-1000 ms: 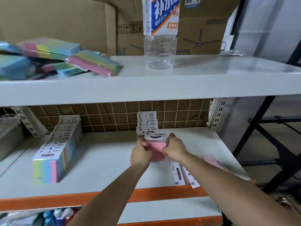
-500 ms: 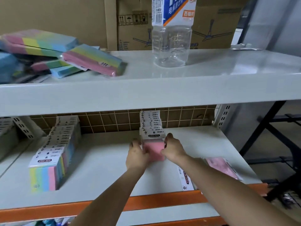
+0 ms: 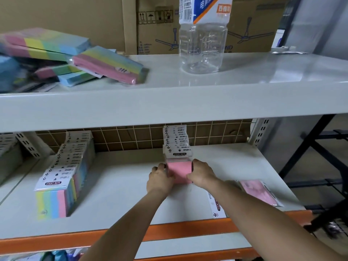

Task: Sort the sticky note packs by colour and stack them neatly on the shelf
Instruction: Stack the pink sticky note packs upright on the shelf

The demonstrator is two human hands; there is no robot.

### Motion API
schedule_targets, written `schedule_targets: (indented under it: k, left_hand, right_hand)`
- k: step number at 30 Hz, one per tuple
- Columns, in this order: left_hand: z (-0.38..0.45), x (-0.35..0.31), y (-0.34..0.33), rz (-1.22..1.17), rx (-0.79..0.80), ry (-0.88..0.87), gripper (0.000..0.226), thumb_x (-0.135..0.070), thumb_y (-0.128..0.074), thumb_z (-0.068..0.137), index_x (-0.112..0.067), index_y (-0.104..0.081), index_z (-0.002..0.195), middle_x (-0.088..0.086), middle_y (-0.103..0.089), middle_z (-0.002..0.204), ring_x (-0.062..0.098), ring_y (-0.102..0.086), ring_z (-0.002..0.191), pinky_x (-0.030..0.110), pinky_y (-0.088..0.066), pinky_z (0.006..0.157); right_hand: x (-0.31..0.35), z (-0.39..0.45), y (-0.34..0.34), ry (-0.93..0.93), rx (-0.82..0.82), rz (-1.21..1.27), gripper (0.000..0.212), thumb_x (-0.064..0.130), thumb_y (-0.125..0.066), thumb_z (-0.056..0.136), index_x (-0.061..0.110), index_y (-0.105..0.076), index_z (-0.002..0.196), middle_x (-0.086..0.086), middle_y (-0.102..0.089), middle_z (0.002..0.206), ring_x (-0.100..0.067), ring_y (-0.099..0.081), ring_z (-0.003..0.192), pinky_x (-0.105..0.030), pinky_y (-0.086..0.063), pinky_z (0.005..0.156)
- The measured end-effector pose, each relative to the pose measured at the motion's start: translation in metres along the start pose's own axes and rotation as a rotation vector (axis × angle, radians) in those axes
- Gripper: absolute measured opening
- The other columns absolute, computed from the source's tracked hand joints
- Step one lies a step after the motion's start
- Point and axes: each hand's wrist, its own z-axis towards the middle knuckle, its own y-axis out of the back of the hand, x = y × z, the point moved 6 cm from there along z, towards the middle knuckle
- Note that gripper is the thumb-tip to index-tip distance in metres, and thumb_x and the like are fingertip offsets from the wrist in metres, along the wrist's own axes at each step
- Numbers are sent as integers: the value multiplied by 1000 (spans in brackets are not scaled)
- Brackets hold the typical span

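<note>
Behind both hands, left (image 3: 159,179) and right (image 3: 201,173), grip clasping it: pink pack (image 3: 179,171) (edges hidden)

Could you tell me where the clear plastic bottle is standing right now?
The clear plastic bottle stands upright on the upper shelf, centre-right in the head view, before the cardboard boxes.

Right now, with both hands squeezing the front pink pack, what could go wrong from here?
1. The upright row of pink sticky note packs could topple if the left hand and right hand push unevenly.
2. The right forearm lies over the loose pink packs lying flat near the shelf's orange front edge; withdrawing might sweep them off.
</note>
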Motion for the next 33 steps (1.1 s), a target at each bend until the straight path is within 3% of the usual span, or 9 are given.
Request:
schedule_targets:
  k: [6, 9, 12, 15, 20, 22, 24, 27, 33]
  left_hand:
    - [-18, -7, 9, 36, -140, 11, 58, -29, -61, 85, -5, -36, 132, 14, -41, 130, 35, -46, 119, 42, -42, 91]
    - [-33, -29, 17, 120, -293, -68, 52, -30, -61, 84, -3, -42, 125, 14, -46, 122, 33, -46, 114, 40, -39, 89]
    - [-46, -60, 13, 120, -350, -180, 50, -33, -61, 84, -5, -47, 122, 14, -49, 119, 32, -48, 111, 38, -37, 89]
    - [-57, -93, -12, 106, -225, -317, 47, -39, -59, 87, -12, -51, 125, 7, -50, 126, 26, -47, 118, 35, -39, 93]
    - [-79, -134, -71, 171, 110, -419, 51, -46, -54, 90, -20, -51, 134, 1, -48, 139, 22, -39, 130, 34, -35, 100]
    - [-88, -145, -90, 203, 191, -427, 53, -46, -51, 92, -20, -47, 138, 1, -45, 144, 22, -36, 133, 34, -32, 103]
    - [-95, -154, -104, 214, 230, -419, 52, -41, -47, 93, -19, -45, 140, 3, -43, 146, 23, -35, 135, 34, -30, 104]
    - [-99, -163, -116, 238, 254, -406, 52, -38, -48, 91, -16, -46, 138, 6, -45, 144, 26, -38, 132, 35, -33, 104]
    - [-93, -161, -125, 288, 287, -348, 46, -40, -50, 90, -15, -52, 129, 7, -50, 136, 28, -44, 126, 37, -39, 99]
  right_hand:
    - [-2, -9, 9, 30, -38, 67, 36, 20, -62, 84, 8, -52, 116, -13, -62, 116, -31, -59, 106, -30, -48, 80]
    - [-13, -18, 32, 61, -76, 78, 35, 22, -60, 86, 12, -55, 119, -9, -64, 116, -27, -59, 107, -27, -48, 83]
    - [-35, -29, 59, 45, -115, 81, 22, 21, -60, 85, 16, -62, 106, -6, -66, 110, -24, -62, 100, -26, -49, 82]
    - [-65, -43, 84, 3, -167, 57, 5, 19, -62, 83, 22, -61, 87, -4, -69, 99, -24, -66, 89, -26, -51, 78]
    - [-120, -73, 105, -130, -167, -9, 6, 17, -61, 83, 12, -64, 84, -11, -69, 90, -29, -68, 86, -33, -57, 76]
    - [-138, -84, 109, -201, -140, -28, 13, 20, -61, 83, 7, -61, 82, -16, -70, 89, -28, -69, 80, -30, -57, 68]
    - [-154, -96, 111, -274, -129, -52, 17, 21, -58, 83, 6, -58, 73, -14, -71, 78, -23, -67, 65, -21, -49, 52]
    - [-172, -108, 109, -360, -133, -46, 19, 25, -59, 84, 10, -60, 72, -5, -68, 61, -17, -67, 53, -19, -47, 51]
    - [-183, -114, 100, -446, -77, 78, 27, 36, -65, 85, 10, -67, 85, -6, -70, 70, -15, -67, 53, -19, -47, 48]
